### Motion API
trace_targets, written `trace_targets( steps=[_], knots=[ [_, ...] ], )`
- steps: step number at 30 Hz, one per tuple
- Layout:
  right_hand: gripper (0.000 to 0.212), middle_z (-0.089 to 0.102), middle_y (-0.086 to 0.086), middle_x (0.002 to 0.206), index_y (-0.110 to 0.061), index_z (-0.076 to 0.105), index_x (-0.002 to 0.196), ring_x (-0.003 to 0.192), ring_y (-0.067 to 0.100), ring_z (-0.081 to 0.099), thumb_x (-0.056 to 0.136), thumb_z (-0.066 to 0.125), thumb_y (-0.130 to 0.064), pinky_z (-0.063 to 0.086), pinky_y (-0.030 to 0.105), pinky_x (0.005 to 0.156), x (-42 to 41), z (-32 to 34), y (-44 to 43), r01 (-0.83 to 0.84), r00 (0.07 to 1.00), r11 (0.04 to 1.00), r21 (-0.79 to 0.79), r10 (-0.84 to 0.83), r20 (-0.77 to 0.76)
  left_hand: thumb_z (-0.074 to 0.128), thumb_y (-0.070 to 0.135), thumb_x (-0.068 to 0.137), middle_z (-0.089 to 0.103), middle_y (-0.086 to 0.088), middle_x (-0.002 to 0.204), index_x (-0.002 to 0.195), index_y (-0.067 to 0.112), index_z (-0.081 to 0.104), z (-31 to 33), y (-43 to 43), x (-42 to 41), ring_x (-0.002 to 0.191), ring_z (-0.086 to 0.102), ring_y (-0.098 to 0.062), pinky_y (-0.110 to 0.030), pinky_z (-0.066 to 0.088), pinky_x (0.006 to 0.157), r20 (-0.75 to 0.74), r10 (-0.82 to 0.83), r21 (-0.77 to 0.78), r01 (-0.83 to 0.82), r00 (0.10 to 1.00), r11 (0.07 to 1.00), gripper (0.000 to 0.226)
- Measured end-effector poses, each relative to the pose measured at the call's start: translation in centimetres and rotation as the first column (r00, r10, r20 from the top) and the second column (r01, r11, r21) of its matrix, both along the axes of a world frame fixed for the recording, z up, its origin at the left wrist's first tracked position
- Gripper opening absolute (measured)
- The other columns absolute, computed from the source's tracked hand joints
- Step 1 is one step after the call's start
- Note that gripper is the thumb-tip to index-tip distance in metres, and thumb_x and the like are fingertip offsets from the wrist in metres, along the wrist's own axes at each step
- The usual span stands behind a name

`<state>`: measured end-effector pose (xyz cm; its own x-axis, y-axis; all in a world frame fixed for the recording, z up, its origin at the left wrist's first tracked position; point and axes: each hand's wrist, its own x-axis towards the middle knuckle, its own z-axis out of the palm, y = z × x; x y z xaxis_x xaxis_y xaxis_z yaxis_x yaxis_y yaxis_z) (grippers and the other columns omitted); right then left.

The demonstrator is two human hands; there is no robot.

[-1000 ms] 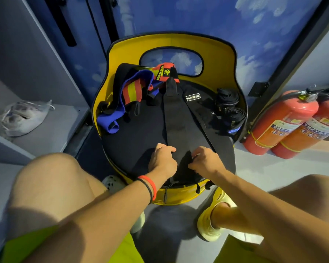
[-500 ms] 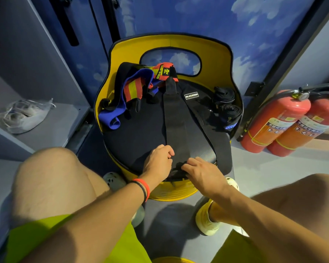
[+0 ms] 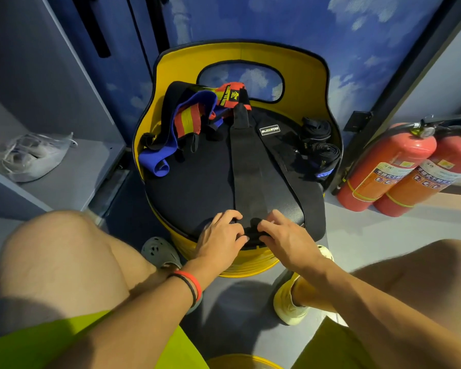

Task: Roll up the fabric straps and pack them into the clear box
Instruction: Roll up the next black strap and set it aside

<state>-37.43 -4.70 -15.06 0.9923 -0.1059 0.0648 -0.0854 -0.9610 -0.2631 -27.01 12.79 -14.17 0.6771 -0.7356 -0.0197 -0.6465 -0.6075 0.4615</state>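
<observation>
Low at centre frame, on the seat's (image 3: 192,187) near edge, left hand (image 3: 220,237) and right hand (image 3: 285,238) both pinch the curled end of one long black strap (image 3: 246,169). Two rolled straps (image 3: 326,155) sit at its right rim; two extinguishers (image 3: 383,166) crowd the floor beyond.

The black strap (image 3: 248,171) was matt woven cloth; the blue strap (image 3: 155,165), matt cloth likewise. The seat pad (image 3: 197,187) looked smooth and matt, the chair shell (image 3: 304,67) smooth yellow plastic. The fire extinguishers (image 3: 383,166) were gloss-painted; the bag (image 3: 32,155), crinkled clear plastic.
</observation>
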Motion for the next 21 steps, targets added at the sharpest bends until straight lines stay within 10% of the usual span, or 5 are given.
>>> trace_targets(
  steps=[11,21],
  knots=[
    [0.018,0.062,-0.003,0.092,-0.020,0.069,0.101,0.077,0.017,0.051,0.101,0.056,-0.033,0.052,0.031,0.055,-0.3,-0.6,0.0,-0.043,0.994,0.973,-0.228,0.065,0.090,0.067,0.040,0.093,0.046,0.007,0.124,0.112,0.025,0.057,-0.4,0.4,-0.5,0.123,0.045,-0.015,-0.034,0.046,0.093,0.204,-0.142,0.086,0.127,0.968,0.988,0.026],
    [0.014,0.059,0.000,0.088,-0.023,0.057,0.108,0.073,0.018,0.048,0.096,0.065,-0.026,0.047,0.031,0.056,0.0,-0.2,0.1,-0.041,0.992,0.985,-0.166,0.060,0.115,0.073,0.039,0.090,0.068,0.013,0.108,0.101,0.032,0.074,-0.6,-0.2,1.2,0.127,0.049,-0.007,-0.044,0.007,0.125,-0.089,0.088,-0.076,-0.095,0.992,0.993,0.012]
  ],
)
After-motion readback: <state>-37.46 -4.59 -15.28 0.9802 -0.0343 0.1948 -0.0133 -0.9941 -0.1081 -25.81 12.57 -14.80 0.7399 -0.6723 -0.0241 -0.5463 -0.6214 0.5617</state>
